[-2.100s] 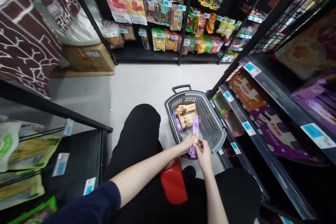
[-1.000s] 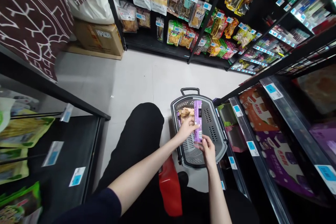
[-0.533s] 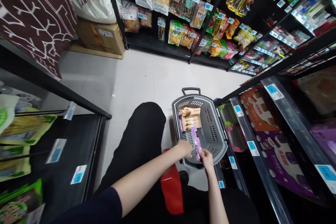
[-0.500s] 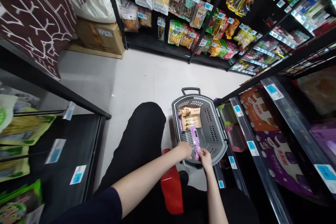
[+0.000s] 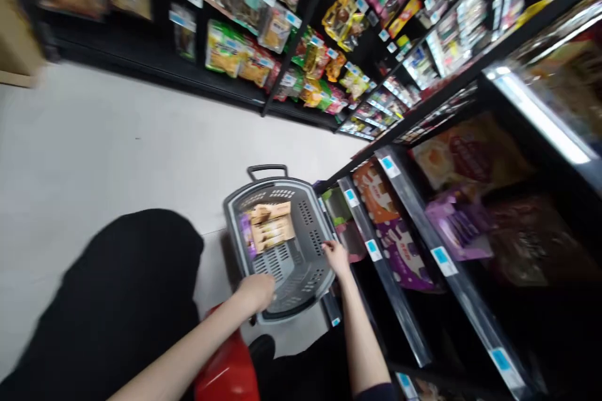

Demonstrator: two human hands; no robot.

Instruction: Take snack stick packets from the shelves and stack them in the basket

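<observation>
A grey shopping basket (image 5: 301,216) with perforated walls stands on the floor before me. Inside lie tan snack packs (image 5: 271,225), with a purple packet (image 5: 247,235) along the left wall. My left hand (image 5: 258,293) is closed over the near-left rim; its fingertips are hidden. Over the right rim is my right hand (image 5: 336,257), its fingers curled together and nothing visible in them. Blur leaves it unclear whether that hand touches the basket.
Shelves with orange and purple boxes (image 5: 404,257) and a purple bag (image 5: 458,225) rise close on the right. Bagged snacks (image 5: 226,50) line the far shelf. A red object (image 5: 228,369) is between my legs. Pale floor (image 5: 103,138) stretches to the left.
The purple packet has left my right hand; purple packaging now shows more at the basket's left wall. My right hand has moved to the right rim. The view has swung right.
</observation>
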